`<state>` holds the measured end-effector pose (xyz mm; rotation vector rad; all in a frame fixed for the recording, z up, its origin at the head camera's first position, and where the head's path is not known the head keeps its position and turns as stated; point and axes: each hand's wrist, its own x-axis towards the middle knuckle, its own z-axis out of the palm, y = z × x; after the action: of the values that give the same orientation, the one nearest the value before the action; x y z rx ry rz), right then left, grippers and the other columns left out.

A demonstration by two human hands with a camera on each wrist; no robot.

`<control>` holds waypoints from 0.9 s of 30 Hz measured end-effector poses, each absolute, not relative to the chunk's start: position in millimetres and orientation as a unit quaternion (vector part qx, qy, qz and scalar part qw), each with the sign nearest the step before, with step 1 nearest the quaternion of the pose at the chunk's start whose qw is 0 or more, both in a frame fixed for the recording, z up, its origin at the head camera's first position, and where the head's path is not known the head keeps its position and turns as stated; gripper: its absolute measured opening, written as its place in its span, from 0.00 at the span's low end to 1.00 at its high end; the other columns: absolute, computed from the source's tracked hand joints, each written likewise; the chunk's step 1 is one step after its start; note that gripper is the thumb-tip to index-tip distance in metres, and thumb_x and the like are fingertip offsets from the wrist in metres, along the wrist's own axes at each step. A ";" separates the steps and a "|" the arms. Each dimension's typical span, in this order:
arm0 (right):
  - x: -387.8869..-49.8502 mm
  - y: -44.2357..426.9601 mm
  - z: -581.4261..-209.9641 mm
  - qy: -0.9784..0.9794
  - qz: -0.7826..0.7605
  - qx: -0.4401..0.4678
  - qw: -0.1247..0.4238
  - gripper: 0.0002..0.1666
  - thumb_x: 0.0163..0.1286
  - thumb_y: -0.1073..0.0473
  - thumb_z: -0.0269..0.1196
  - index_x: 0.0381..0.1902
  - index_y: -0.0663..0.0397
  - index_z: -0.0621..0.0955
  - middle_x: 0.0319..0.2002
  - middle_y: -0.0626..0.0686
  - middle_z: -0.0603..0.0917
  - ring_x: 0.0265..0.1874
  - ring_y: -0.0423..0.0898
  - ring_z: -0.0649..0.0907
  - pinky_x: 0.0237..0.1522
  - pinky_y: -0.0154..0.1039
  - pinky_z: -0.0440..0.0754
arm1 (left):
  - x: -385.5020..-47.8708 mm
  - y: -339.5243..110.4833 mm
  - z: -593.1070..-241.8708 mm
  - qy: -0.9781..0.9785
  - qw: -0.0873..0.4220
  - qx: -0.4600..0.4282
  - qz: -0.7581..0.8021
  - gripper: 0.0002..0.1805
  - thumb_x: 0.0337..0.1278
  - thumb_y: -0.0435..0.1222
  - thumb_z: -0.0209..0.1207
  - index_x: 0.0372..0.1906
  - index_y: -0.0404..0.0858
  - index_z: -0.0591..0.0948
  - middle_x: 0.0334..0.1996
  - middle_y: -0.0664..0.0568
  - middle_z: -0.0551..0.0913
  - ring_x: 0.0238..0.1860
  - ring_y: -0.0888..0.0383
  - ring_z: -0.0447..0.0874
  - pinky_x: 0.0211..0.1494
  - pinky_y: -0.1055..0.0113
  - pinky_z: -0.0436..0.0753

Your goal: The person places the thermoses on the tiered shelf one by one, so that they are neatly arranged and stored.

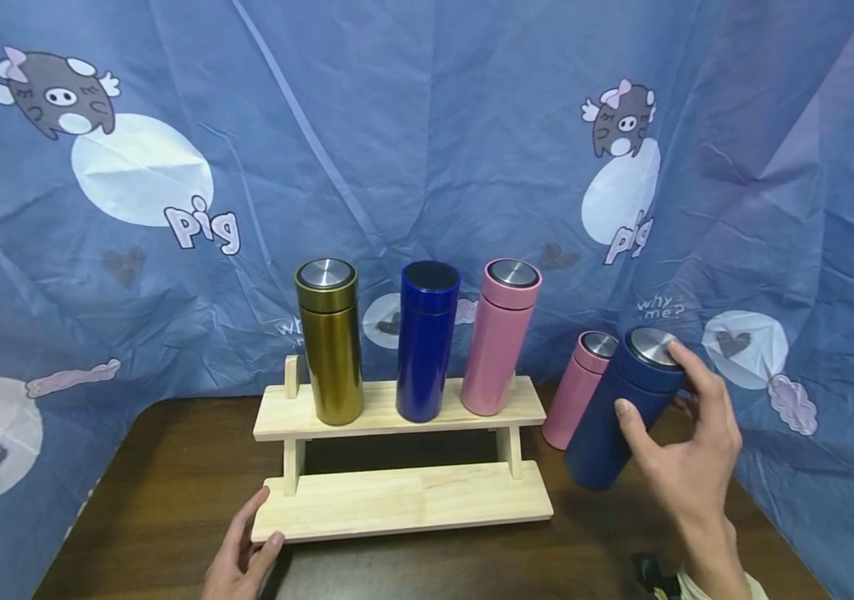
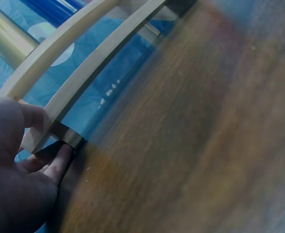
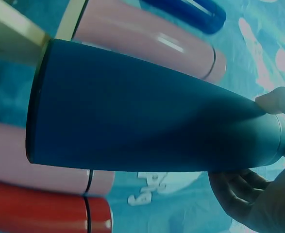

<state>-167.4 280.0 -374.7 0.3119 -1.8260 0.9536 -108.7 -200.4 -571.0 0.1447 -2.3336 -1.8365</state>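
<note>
My right hand (image 1: 689, 467) grips a dark navy thermos bottle (image 1: 617, 417) near its silver-topped lid, the bottle tilted with its base toward the rack. In the right wrist view, the bottle (image 3: 147, 116) spans the frame, with fingers curled round its upper end. My left hand (image 1: 239, 550) holds the left end of the lower board of a two-tier wooden rack (image 1: 412, 504). On the upper board stand a gold thermos (image 1: 332, 358), a bright blue thermos (image 1: 424, 350) and a pink thermos (image 1: 500, 342), left to right.
A second pink thermos (image 1: 578, 396) stands right of the rack, partly behind the navy one. Beside it in the right wrist view is a red thermos (image 3: 40, 208). A blue patterned cloth (image 1: 427, 125) hangs behind the brown table (image 1: 164, 475).
</note>
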 end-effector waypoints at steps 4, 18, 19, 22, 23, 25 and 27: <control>-165.6 269.1 -376.6 -0.756 0.398 0.159 0.495 0.48 0.52 0.68 0.79 0.74 0.63 0.80 0.61 0.35 0.82 0.52 0.32 0.82 0.53 0.26 0.77 | -109.2 -199.7 -570.2 -0.779 0.088 0.045 -0.619 0.37 0.80 0.28 0.62 0.84 0.27 0.62 0.72 0.17 0.74 0.53 0.81 0.78 0.52 0.82 0.78; -164.6 229.3 -382.1 -0.730 0.446 0.254 0.452 0.47 0.54 0.68 0.79 0.73 0.71 0.77 0.66 0.49 0.83 0.59 0.41 0.85 0.61 0.28 0.81 | -108.0 -199.1 -574.0 -0.775 0.117 0.025 -0.620 0.35 0.80 0.27 0.62 0.82 0.24 0.63 0.67 0.16 0.77 0.52 0.80 0.79 0.51 0.82 0.79; -165.1 225.9 -382.7 -0.730 0.447 0.256 0.449 0.47 0.55 0.68 0.80 0.73 0.71 0.77 0.66 0.50 0.83 0.60 0.41 0.85 0.62 0.28 0.81 | -108.0 -199.0 -574.1 -0.775 0.118 0.023 -0.620 0.35 0.79 0.26 0.62 0.82 0.24 0.63 0.67 0.16 0.76 0.52 0.80 0.79 0.51 0.82 0.79; -167.2 216.1 -385.2 -0.735 0.446 0.261 0.440 0.48 0.55 0.68 0.80 0.74 0.69 0.76 0.66 0.56 0.83 0.61 0.41 0.85 0.63 0.29 0.81 | -108.1 -199.3 -573.9 -0.775 0.115 0.025 -0.622 0.35 0.80 0.27 0.62 0.83 0.25 0.63 0.70 0.16 0.74 0.54 0.81 0.78 0.52 0.83 0.79; -168.1 213.0 -386.1 -0.737 0.445 0.263 0.436 0.48 0.56 0.68 0.80 0.74 0.69 0.76 0.66 0.59 0.83 0.62 0.41 0.85 0.63 0.29 0.81 | -108.1 -199.4 -573.7 -0.775 0.112 0.027 -0.621 0.35 0.80 0.27 0.62 0.83 0.25 0.63 0.70 0.16 0.74 0.54 0.82 0.78 0.52 0.83 0.79; -170.8 206.7 -388.2 -0.735 0.448 0.273 0.429 0.48 0.56 0.67 0.80 0.74 0.68 0.76 0.66 0.63 0.83 0.62 0.42 0.85 0.63 0.29 0.81 | -107.9 -199.7 -573.0 -0.778 0.105 0.036 -0.618 0.36 0.81 0.28 0.62 0.83 0.26 0.63 0.71 0.17 0.74 0.53 0.82 0.77 0.52 0.83 0.78; -173.4 200.4 -390.3 -0.734 0.450 0.284 0.423 0.46 0.59 0.64 0.80 0.75 0.67 0.76 0.66 0.66 0.83 0.62 0.42 0.85 0.62 0.30 0.82 | -107.8 -199.8 -572.3 -0.781 0.098 0.041 -0.615 0.36 0.81 0.29 0.62 0.84 0.27 0.62 0.70 0.17 0.75 0.53 0.81 0.77 0.52 0.83 0.78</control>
<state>-173.4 200.4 -390.3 0.7111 -1.8370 1.1254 -107.8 -199.8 -572.3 0.1207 -2.3123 -1.8203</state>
